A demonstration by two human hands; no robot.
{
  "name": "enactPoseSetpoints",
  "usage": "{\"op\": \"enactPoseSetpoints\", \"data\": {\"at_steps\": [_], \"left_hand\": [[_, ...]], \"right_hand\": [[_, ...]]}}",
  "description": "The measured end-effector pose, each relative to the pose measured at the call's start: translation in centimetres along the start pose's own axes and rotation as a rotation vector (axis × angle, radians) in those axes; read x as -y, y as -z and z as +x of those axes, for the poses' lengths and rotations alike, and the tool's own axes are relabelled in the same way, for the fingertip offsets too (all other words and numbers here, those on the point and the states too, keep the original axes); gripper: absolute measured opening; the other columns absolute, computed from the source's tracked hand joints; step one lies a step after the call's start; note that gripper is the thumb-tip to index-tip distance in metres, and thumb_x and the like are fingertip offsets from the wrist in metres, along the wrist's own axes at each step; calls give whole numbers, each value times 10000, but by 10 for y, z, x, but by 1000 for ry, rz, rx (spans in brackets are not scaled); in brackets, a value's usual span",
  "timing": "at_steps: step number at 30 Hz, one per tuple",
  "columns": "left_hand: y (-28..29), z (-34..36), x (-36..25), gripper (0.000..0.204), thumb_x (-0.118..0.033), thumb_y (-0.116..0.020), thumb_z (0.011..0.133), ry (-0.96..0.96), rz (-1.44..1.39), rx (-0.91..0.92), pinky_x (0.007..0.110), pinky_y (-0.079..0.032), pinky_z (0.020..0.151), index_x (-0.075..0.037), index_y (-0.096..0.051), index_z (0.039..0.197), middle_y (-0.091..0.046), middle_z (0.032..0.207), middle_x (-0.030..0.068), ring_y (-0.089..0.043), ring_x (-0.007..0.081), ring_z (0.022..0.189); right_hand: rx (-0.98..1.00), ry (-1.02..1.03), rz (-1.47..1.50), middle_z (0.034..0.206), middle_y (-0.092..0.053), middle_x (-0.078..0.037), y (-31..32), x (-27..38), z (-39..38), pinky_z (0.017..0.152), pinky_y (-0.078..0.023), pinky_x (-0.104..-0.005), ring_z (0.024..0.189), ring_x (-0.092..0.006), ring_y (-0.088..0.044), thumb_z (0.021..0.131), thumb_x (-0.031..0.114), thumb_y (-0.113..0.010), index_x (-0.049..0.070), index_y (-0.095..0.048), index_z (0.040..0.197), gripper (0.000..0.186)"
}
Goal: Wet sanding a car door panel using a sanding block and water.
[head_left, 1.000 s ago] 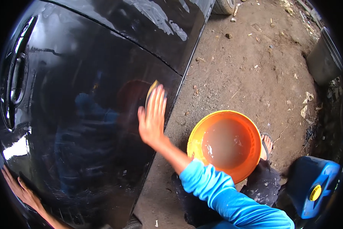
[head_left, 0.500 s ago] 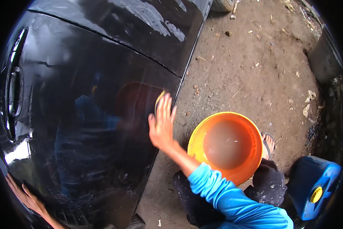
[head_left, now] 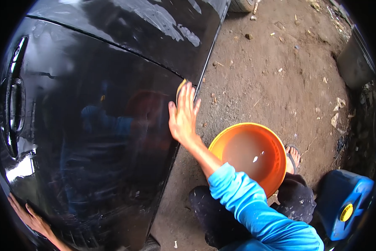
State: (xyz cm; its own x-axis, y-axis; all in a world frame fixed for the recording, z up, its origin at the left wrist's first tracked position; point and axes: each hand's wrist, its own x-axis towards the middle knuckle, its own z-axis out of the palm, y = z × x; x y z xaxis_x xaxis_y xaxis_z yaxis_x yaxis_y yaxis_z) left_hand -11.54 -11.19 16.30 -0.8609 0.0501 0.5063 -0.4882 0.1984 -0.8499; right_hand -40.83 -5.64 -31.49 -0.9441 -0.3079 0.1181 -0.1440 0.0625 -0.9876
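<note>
My right hand [head_left: 183, 119] lies with outstretched fingers on the black car door [head_left: 100, 167], close to its bottom edge and the panel seam. Under its fingertips is a thin piece of sandpaper [head_left: 180, 87], of which only a curved yellowish edge shows; the rest is covered by the hand. At the far lower left, my left hand [head_left: 31, 216] rests on the door below the handle [head_left: 15, 100], fingers extended and apart, holding nothing visible.
An orange bucket [head_left: 275, 144] of murky water stands beside my right forearm, by my sandaled foot [head_left: 293, 159]. A blue jerrycan [head_left: 350, 188] with a yellow cap is at lower right. Pale smears mark the adjoining black panel [head_left: 154, 31]. Pebbles and litter dot the dirt ground [head_left: 259, 75].
My right hand has slid up and slightly right along the door to the panel seam, with the sandpaper under its fingers. The left hand stays nearly in place.
</note>
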Motion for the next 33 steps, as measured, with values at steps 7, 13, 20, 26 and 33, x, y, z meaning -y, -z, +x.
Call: {"op": "enactPoseSetpoints", "data": {"at_steps": [7,13,20,26,33], "left_hand": [[-2,-4,4,564,-431,-316,1041,26,-19,19,433,-232,1175,-91,-381,1487,-340,1543,155,-299,333,1432],[3,1,-4,564,-426,-325,1042,25,-16,20,428,-218,1180,-83,-380,1486,-345,1543,144,-294,319,1437],[-1,-2,-8,573,-441,-320,1040,30,-30,15,427,-228,1177,-86,-382,1485,-347,1542,144,-302,313,1436],[5,3,-6,553,-407,-315,1039,11,-20,14,435,-214,1179,-90,-380,1489,-343,1549,133,-287,306,1446],[-1,0,-5,573,-447,-310,1035,13,6,5,436,-236,1171,-103,-387,1486,-353,1541,135,-311,316,1430]], "right_hand": [[-18,181,45,1582,-103,-283,-6,13,-11,1169,-32,-584,1484,-412,-75,987,303,-432,-89,-149,1499,704],[179,323,106,1531,-100,-386,-18,62,-96,1173,-56,-581,1451,-506,-78,925,309,-506,-175,-148,1451,799],[-96,268,165,1532,-91,-387,-9,84,7,1170,-71,-580,1450,-507,-82,946,280,-465,-176,-137,1456,758],[139,315,261,1524,-139,-388,-14,99,-105,1169,-66,-576,1452,-499,-99,965,328,-448,-188,-190,1440,747],[-147,221,181,1584,-76,-285,-13,70,30,1184,-71,-541,1479,-422,-72,1010,350,-398,-77,-117,1508,714]]}}
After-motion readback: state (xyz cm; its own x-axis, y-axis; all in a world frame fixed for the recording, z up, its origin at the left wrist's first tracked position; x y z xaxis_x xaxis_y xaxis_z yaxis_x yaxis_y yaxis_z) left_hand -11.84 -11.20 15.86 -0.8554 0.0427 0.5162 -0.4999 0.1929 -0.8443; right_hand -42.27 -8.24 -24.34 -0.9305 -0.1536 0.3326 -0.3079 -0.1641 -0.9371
